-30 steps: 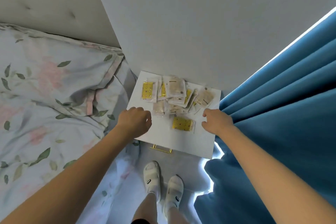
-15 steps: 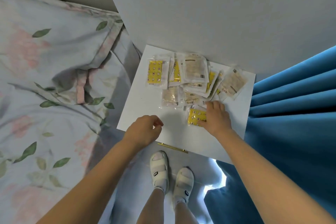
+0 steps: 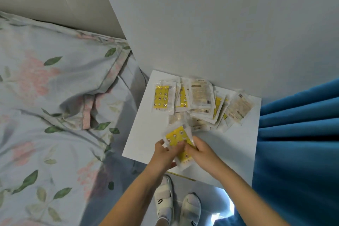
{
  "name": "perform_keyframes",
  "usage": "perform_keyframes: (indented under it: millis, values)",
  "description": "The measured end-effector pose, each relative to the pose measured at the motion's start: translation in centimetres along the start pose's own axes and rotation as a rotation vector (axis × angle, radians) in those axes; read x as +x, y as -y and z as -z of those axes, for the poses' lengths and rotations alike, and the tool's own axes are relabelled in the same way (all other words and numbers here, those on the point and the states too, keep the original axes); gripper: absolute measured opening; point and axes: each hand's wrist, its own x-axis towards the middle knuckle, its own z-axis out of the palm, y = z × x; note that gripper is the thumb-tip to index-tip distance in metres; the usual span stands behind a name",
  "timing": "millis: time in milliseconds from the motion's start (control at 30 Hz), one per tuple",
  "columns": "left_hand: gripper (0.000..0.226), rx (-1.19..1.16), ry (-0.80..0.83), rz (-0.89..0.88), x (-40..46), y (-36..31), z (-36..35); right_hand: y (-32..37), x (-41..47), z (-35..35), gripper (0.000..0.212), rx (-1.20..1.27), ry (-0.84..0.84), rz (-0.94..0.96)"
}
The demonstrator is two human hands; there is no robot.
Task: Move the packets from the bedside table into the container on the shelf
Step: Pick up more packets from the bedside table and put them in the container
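2 hands on 1 yellow packet (image 3: 177, 136) | left hand (image 3: 165, 152) and right hand (image 3: 199, 149) both pinch it | pile (image 3: 201, 104) beyond packet, right hand nearer

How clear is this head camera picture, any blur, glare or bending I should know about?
Head view: the hands and the yellow packet they hold are smeared by motion, its print unreadable; the packets on the bedside table are soft too. A blown-out patch of light glares on the floor beside the blue curtain. The wide lens splays wall and table edges outward.
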Motion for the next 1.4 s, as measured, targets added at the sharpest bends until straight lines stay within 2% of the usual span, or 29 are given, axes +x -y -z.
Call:
perform_keyframes:
  millis: [67,100,167,200,267,333,400,500,600,700,767,833,900,967,1067,1200,1267,1333,1367,1400]
  values:
    - [0.031,-0.078,-0.023,-0.091,0.0,-0.3,0.7,2.3,0.3,-0.1,0.026,-0.099,-0.023,0.056]
    - [0.026,-0.110,-0.061,-0.124,0.1,-0.4,1.1,3.5,0.8,0.2,0.028,-0.134,-0.109,0.110]
    - [0.022,-0.165,-0.110,-0.163,0.2,-1.0,2.0,5.1,2.7,1.7,0.016,-0.155,-0.426,0.227]
    - [0.020,-0.180,-0.106,-0.172,0.3,-1.2,2.4,5.8,4.0,2.7,0.020,-0.172,-0.597,0.261]
    - [0.017,-0.188,-0.069,-0.178,0.2,-1.7,3.0,6.8,6.8,4.9,0.045,-0.252,-0.799,0.224]
    - [0.020,-0.179,-0.047,-0.192,0.3,-1.8,3.7,7.4,9.2,6.5,0.068,-0.364,-0.814,0.055]
    - [0.025,-0.201,-0.017,-0.212,0.5,-1.9,4.0,7.6,10.8,7.5,0.088,-0.413,-0.731,-0.164]
    - [0.027,-0.233,0.001,-0.217,0.9,-2.3,4.3,7.4,12.2,8.0,0.099,-0.467,-0.665,-0.324]
    - [0.026,-0.237,-0.027,-0.209,1.3,-2.6,4.4,7.1,12.8,8.1,0.086,-0.492,-0.706,-0.306]
    - [0.027,-0.197,-0.074,-0.210,1.8,-2.7,4.3,6.7,12.4,8.3,0.074,-0.430,-0.757,-0.176]
    - [0.027,-0.144,-0.095,-0.221,1.9,-3.0,4.1,6.3,11.6,8.4,0.057,-0.345,-0.750,-0.088]
    - [0.028,-0.101,-0.110,-0.268,2.0,-3.2,3.8,5.8,10.7,8.3,0.036,-0.361,-0.791,-0.034]
    - [0.042,-0.137,-0.112,-0.327,2.0,-3.5,3.6,5.0,9.7,7.9,0.021,-0.398,-0.876,0.026]
    - [0.051,-0.141,-0.098,-0.349,2.1,-3.8,3.5,4.6,8.5,7.2,0.016,-0.279,-0.915,0.066]
    - [0.031,-0.052,-0.098,-0.336,2.4,-4.4,3.2,4.7,6.4,5.8,0.007,0.072,-0.814,0.117]
    - [0.021,-0.107,-0.032,-0.242,2.6,-5.8,2.3,5.9,3.7,3.2,0.010,0.350,-0.490,0.106]
    - [0.028,-0.067,-0.034,-0.248,2.9,-6.3,1.7,6.4,2.9,2.0,0.011,0.315,-0.282,0.072]
    - [0.028,-0.043,-0.096,-0.268,3.3,-6.4,1.6,6.6,3.0,1.9,0.011,0.164,-0.093,0.046]
    - [0.025,-0.054,-0.130,-0.273,3.5,-6.4,1.8,6.9,3.2,2.1,0.011,0.099,-0.068,0.045]
    - [0.023,-0.067,-0.152,-0.271,3.7,-6.3,2.0,7.0,3.7,2.5,0.015,0.054,-0.118,0.058]
